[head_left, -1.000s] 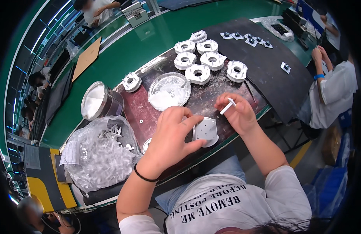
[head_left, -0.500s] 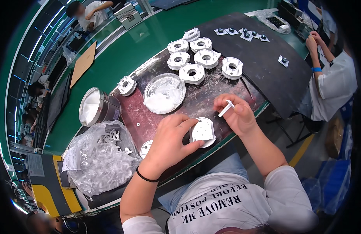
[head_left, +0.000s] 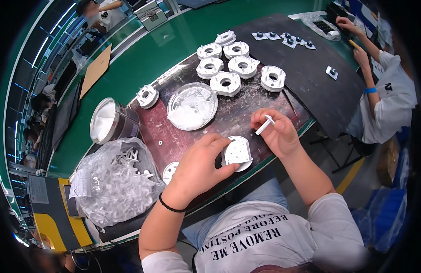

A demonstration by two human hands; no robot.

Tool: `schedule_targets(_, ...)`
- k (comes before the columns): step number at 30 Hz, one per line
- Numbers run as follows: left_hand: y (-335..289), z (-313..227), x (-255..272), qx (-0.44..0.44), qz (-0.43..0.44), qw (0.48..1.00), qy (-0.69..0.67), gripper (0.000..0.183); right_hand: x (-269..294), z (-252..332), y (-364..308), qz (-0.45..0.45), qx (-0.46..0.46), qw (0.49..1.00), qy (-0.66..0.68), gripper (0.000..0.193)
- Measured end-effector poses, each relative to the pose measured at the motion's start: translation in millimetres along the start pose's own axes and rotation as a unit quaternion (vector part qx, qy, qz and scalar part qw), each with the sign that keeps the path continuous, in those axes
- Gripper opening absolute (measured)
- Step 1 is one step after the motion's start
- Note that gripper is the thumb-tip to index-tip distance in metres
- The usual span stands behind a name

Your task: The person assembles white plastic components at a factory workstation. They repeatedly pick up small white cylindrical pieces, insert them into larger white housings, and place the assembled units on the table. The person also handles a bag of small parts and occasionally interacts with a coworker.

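My left hand [head_left: 199, 161] rests at the near edge of the bench, its thumb and fingers gripping the left side of a flat white plastic housing [head_left: 238, 152] with small holes in its face. Between the fingertips of my right hand [head_left: 281, 135], a small white T-shaped plastic pin [head_left: 265, 125] is held tilted above the bench, just right of the housing and apart from it. Partly hidden behind my left wrist lies another round white part [head_left: 170, 171]. A clear bag [head_left: 121, 195] beside my left forearm holds many loose white plastic pieces like the pin.
Beyond my hands sits a round lid [head_left: 212, 109] with white paste, beside an open tin [head_left: 104, 125] of it. Several white ring-shaped housings [head_left: 225, 83] stand farther back. Small square parts [head_left: 331, 72] lie on a black mat [head_left: 310, 86]; a co-worker's arm [head_left: 367, 73] is at right.
My hands keep nearly the same places and holds. At the right, the co-worker's hands have moved apart, one reaching farther across the bench. The view has shifted slightly.
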State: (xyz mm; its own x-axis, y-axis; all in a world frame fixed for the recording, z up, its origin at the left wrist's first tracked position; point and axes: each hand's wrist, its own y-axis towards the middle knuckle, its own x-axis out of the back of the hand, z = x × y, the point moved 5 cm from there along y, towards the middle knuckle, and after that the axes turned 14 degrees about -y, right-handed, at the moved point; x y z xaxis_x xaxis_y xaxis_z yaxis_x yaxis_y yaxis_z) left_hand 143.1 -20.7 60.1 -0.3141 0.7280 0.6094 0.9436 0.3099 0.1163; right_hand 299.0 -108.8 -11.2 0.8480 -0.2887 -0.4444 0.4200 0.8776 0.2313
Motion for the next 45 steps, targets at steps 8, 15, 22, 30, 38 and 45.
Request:
schedule_targets(8, -1, -2, -1, 0.008, -0.002, 1.000, 0.009, 0.046, 2, -2, 2, 0.045, 0.016, 0.998, 0.051, 0.040)
schedule_targets(15, -5, -5, -1, 0.027, -0.014, 1.000, -0.002, 0.053, 0, 0, 1, 0.010, 0.005, 1.000, 0.023, 0.040)
schedule_targets(22, -8, 1, -4, 0.014, -0.031, 0.999, -0.042, 0.046, 0, 0, 0, -0.003, -0.002, 1.000, 0.008, 0.041)
schedule_targets(30, -7, 5, -6, 0.057, -0.006, 0.995, -0.079, 0.046, 3, -2, 0, 0.042, 0.010, 0.997, 0.066, 0.040)
schedule_targets(38, -9, 6, -7, 0.049, -0.018, 0.997, -0.055, 0.047, 0, 0, 0, 0.002, 0.010, 1.000, -0.009, 0.040)
schedule_targets(45, -18, 11, -13, 0.090, -0.067, 0.982, -0.151, 0.074, -12, 19, 13, 0.052, 0.079, 0.951, -0.296, 0.027)
